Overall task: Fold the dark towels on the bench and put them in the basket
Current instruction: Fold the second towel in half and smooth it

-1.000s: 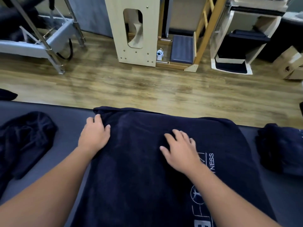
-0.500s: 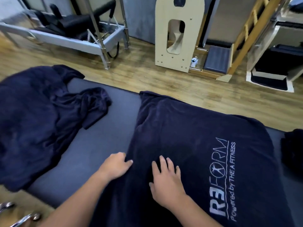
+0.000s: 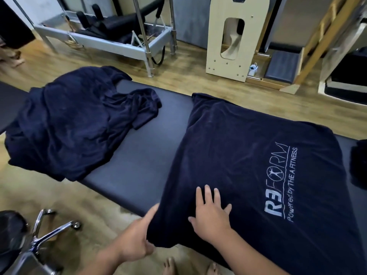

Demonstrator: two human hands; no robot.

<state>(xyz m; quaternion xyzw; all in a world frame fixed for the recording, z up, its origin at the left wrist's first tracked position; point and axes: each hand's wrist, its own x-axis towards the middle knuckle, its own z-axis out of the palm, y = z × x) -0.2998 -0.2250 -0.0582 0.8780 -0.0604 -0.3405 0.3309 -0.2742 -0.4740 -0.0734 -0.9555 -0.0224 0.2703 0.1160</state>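
A dark navy towel with a white logo (image 3: 248, 165) lies spread flat across the dark padded bench (image 3: 139, 161). My right hand (image 3: 211, 217) rests palm down on it near its front left corner, fingers straight. My left hand (image 3: 137, 239) grips that corner's edge, where the towel hangs over the bench's near side. A crumpled heap of dark towels (image 3: 67, 124) lies at the bench's left end. Another dark towel (image 3: 358, 163) shows at the right edge. No basket is in view.
A chrome chair base (image 3: 45, 233) stands on the wooden floor at the lower left. Beyond the bench are a metal reformer frame (image 3: 111, 40), a pale wooden panel (image 3: 232, 40) and a wooden ladder (image 3: 321, 42). My bare toes (image 3: 168, 266) show below.
Both hands slid along the towel toward its near left corner. My left hand went from lying flat to gripping the edge. The view swung left, bringing the crumpled heap into sight.
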